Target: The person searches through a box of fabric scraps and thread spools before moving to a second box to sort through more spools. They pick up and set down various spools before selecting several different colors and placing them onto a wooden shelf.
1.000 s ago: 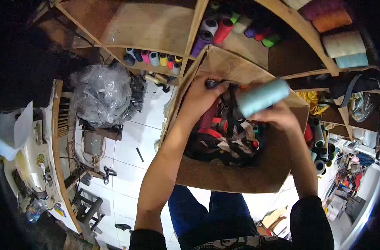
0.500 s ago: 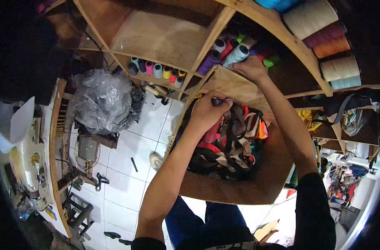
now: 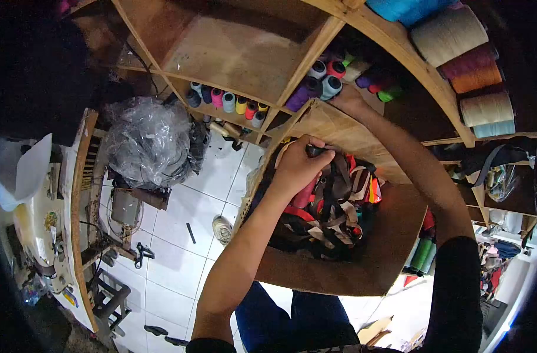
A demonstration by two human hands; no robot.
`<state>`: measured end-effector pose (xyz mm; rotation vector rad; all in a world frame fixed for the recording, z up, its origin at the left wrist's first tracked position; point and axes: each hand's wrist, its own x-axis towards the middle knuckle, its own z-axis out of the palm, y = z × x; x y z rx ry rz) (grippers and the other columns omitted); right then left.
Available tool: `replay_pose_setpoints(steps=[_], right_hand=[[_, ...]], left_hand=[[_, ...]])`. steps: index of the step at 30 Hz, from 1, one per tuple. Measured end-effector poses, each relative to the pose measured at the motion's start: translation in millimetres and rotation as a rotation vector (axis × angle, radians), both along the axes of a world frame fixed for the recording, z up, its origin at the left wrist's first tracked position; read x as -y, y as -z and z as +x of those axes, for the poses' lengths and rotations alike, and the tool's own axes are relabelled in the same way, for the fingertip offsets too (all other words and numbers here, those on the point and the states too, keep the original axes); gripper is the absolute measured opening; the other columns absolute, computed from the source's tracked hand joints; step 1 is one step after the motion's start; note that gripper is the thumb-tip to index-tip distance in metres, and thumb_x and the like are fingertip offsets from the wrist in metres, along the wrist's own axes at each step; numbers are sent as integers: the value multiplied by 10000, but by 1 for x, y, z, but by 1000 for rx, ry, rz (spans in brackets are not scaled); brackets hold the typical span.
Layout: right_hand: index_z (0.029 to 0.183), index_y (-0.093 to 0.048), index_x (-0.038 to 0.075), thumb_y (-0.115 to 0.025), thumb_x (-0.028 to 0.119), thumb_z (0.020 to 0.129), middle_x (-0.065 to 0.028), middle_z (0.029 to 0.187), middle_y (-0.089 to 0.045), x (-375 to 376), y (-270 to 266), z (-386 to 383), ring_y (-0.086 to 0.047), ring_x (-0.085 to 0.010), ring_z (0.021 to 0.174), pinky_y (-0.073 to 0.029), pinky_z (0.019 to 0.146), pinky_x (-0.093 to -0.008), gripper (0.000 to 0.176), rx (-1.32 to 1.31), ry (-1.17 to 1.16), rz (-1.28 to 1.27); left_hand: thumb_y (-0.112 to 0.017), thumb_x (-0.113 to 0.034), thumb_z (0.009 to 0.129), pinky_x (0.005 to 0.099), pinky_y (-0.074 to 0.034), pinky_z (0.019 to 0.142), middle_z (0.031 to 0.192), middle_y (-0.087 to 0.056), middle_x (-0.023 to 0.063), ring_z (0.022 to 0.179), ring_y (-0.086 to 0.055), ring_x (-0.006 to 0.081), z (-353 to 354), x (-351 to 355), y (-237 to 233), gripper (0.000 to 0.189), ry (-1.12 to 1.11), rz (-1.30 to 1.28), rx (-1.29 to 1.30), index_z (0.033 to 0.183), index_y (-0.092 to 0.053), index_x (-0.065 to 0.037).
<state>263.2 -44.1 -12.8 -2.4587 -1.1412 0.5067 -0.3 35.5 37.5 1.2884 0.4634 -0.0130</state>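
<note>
My left hand (image 3: 304, 166) is closed over the black end of a dark red thread cone (image 3: 305, 194), inside an open cardboard box (image 3: 333, 276). Beneath it in the box lies a tangle of black, brown, beige and red straps (image 3: 333, 203). Past the box's far rim, my right hand (image 3: 349, 103) grips a light blue thread cone (image 3: 331, 87) in a shelf compartment; its fingertips are partly hidden. Beside that cone are a purple cone (image 3: 304, 94), a white cone (image 3: 317, 69) and a red cone (image 3: 336, 69).
A wooden shelf (image 3: 315, 56) holds small thread cones (image 3: 228, 102) in a row and large thread cones (image 3: 451, 35) at upper right. Clear plastic bags (image 3: 148, 141) are heaped at left, near a sewing machine (image 3: 39, 229). White floor tiles (image 3: 174, 250) lie below.
The light blue cone has turned so its end faces me, among the other cones, with my right hand moving slightly right and down. My left hand stays on the dark red cone.
</note>
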Motion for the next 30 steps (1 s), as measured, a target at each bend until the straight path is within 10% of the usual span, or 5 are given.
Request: replay_pose_setpoints(steps=[3,8,17,30], right_hand=[[1163,-560,92,-662,430,722,-138,1089,-632,2,14,9,-590,-287,1042,-460,876,-353,565,0,26,-38],[869,-659,16,-655,321,739,-150,721,-640,24,-110,-43,-628,-191,648,-477,587,-323,332,6,214,-301],[1226,-457,-19,-674,270,843,-99,925,-628,89,-165,-196,-627,-139,779,-513,647,-266,526,-912,284,87],[1120,-573,-18,-611,168,854,-36,858,-593,62,-162,-107,-559,-93,730,-447,644,-217,327,-420,501,689]], left_hand=[[-717,-226,794,234,-461,572,802,-589,41,632,-566,107,1,2,7,303,0,34,19,994,-568,-53],[-666,-250,847,272,-500,629,858,-601,66,684,-601,146,-1,1,0,298,-9,-304,83,1020,-547,-39],[-457,-440,939,324,-440,919,1117,-584,104,1054,-539,183,3,18,-12,467,-218,-865,331,1146,-492,-23],[-336,-618,902,468,-261,1064,1435,-295,175,1333,-296,331,1,15,-13,807,-24,-707,279,1463,18,-156]])
